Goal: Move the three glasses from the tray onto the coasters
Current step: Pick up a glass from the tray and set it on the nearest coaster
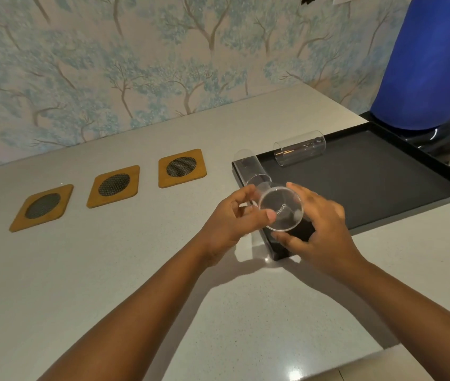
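You hold one clear glass [280,206] between both hands over the near-left corner of the black tray [369,177], its base turned toward you. Left hand [232,218] pinches the rim side with thumb and fingers; right hand [317,224] cups the other side, fingers curled around the wall, probably to steady it for turning upright. Two more glasses lie on their sides: one [250,167] at the tray's left edge, one [299,147] at the far edge. Three wooden coasters [112,185] sit bare on the counter [135,270] to the left.
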`<state>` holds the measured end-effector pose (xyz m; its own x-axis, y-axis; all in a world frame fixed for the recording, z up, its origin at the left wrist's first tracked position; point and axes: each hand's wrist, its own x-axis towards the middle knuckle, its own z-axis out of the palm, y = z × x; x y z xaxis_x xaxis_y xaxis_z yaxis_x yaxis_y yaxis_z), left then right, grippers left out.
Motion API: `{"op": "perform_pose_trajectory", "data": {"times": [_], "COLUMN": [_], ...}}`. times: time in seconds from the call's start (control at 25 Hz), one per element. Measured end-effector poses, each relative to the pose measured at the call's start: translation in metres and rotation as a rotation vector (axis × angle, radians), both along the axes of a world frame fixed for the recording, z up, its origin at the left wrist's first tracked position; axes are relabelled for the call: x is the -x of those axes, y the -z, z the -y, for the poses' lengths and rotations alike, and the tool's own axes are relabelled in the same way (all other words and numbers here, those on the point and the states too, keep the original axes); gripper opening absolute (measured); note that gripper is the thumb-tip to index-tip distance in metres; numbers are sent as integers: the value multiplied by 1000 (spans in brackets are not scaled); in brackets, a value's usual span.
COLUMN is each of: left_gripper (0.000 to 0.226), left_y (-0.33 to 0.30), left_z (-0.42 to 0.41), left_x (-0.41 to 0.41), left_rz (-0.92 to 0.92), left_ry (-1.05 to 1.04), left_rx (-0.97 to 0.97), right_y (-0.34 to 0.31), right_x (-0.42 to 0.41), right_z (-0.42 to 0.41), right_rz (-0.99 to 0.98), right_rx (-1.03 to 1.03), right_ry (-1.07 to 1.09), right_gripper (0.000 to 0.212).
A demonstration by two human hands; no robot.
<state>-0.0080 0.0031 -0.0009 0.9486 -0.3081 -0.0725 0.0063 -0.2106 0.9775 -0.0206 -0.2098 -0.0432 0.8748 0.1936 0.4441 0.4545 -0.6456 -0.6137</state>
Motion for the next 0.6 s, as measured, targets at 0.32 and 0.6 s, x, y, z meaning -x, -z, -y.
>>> {"op": "perform_pose_trajectory", "data": {"times": [0.32,0.6], "left_gripper": [105,64], "left_y": [-5,25], "left_z": [-59,-150], "left_x": [5,-28], "left_rz": [-149,46], "left_ry": [-71,-341], "left_rx": [180,-173], "right_y": [-30,-30], "right_x": [-30,-84], "right_z": [-69,-154], "right_rz": [-186,-318], "right_rx": [-243,-439], "right_ry": [-242,-249], "right_gripper": [85,78]}}
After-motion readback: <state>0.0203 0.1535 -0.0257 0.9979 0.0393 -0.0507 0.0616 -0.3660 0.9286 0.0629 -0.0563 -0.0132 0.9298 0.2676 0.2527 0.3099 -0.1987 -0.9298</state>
